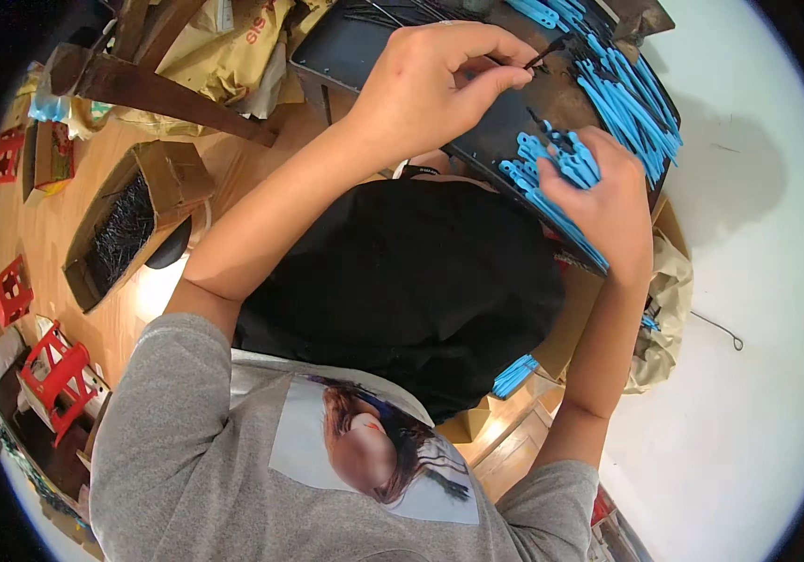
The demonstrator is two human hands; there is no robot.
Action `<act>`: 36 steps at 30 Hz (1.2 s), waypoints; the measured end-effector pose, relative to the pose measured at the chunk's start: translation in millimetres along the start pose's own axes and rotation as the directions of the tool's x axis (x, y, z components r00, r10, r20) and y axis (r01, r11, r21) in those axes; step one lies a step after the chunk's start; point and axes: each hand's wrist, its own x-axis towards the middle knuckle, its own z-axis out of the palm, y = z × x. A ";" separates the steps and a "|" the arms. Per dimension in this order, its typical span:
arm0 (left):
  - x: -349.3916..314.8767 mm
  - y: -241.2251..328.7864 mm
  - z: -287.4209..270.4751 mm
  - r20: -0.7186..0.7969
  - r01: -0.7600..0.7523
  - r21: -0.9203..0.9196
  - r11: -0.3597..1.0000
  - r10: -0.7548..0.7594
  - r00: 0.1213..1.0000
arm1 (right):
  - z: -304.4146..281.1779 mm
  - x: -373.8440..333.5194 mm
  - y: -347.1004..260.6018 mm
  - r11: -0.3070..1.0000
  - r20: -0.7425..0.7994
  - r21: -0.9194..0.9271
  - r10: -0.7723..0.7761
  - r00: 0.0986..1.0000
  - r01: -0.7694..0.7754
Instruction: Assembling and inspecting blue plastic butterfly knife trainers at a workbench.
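Note:
My left hand (435, 89) is over the dark work table, thumb and forefinger pinched on a thin black piece (544, 54). Its far end merges with the dark tabletop, so its shape is hard to make out. Lower and to the right, my right hand (613, 201) is closed around a bunch of light-blue plastic strips (573, 161) with holed ends. A small dark tip stands up from this bunch, close to the thumb. More blue strips (552, 211) lie along the table's near edge beside my right hand.
A large pile of blue strips (622, 117) covers the right side of the dark table (346, 56). On the left floor stand a cardboard box of thin black pieces (126, 225) and a red plastic stool (55, 375). A white wall (739, 281) bounds the right.

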 end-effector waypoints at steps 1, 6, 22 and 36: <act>1.9 -2.8 1.6 0.009 0.030 -0.042 0.999 -0.030 1.000 | -0.4 -1.0 -0.3 1.000 -0.050 0.030 -0.003 0.999 0.005; 0.8 -2.1 0.4 0.103 0.119 -0.039 0.992 -0.114 0.988 | -0.7 -3.5 -3.7 0.980 -0.224 0.115 0.183 0.957 -0.160; 16.3 1.6 13.2 0.029 -0.023 0.016 1.000 0.023 0.999 | 15.1 15.9 10.1 0.918 -0.570 0.368 0.348 0.744 -0.148; 45.1 13.6 -6.2 0.157 -0.185 0.089 0.979 0.169 0.973 | 13.3 20.1 17.6 0.967 -0.639 0.240 0.224 0.736 -0.087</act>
